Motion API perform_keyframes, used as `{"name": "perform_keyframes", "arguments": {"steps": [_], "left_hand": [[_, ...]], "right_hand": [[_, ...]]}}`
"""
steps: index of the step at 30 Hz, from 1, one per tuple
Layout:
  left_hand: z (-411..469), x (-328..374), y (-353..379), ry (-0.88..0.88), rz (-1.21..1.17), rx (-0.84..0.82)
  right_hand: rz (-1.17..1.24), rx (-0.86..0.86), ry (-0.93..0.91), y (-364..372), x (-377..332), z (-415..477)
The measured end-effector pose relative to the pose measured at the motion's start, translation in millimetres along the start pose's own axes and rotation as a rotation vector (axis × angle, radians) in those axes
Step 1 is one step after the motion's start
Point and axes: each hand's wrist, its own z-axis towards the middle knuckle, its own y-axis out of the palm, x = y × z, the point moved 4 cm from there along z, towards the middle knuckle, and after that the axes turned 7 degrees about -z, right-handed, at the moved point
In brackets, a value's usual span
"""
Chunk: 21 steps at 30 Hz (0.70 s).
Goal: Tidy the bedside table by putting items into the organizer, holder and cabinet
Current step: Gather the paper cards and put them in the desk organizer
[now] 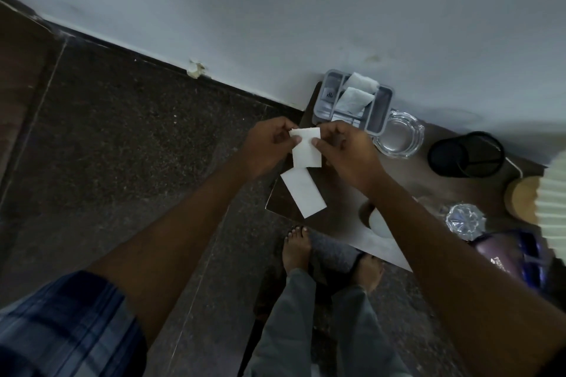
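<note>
Left hand (269, 144) and right hand (346, 147) were both raised over the near-left corner of the dark brown worktop (343, 193), each pinching the top of one white paper slip (306, 147) between thumb and fingers, left hand at its upper left edge, right hand at its upper right edge; the slip hung upright between them. A second white paper slip (303, 191) lay flat on the worktop directly below the held one, slanted, its lower end near the front edge. A grey compartmented organizer (382, 110) stood at the back left of the worktop against the pale wall (275, 9), holding two white sachets (356, 92) that leaned upright in its middle section; what sat in its left section was too small to identify. A clear glass ashtray (401, 136) sat just beside the organizer on its right. A black mesh holder (465, 154) stood farther right, apart from the ashtray. A round wooden lamp base (520, 199) and pleated white shade (554, 205) occupied the right edge. A crumpled clear plastic item (465, 219) and a purple packet (508, 260) lay near the front right. A white rounded object (378, 220) was partly hidden beneath the right forearm. Bare feet (295, 248) stood on the dark speckled floor (122, 147).
</note>
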Motion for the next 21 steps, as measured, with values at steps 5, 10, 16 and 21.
{"name": "perform_keyframes", "arguments": {"steps": [5,10,16,21], "left_hand": [[-4,28,5,0.107,0.006,-0.083],[-2,50,5,0.135,-0.024,0.124],[-6,70,14,0.065,-0.169,0.302],[-8,89,26,0.100,-0.255,0.283]], "right_hand": [[0.034,-0.022,-0.013,-21,-12,-4],[0.055,0.087,-0.015,-39,-24,-2],[0.231,0.346,0.078,-52,-39,-1],[0.407,0.376,0.065,-54,-53,-2]]}}
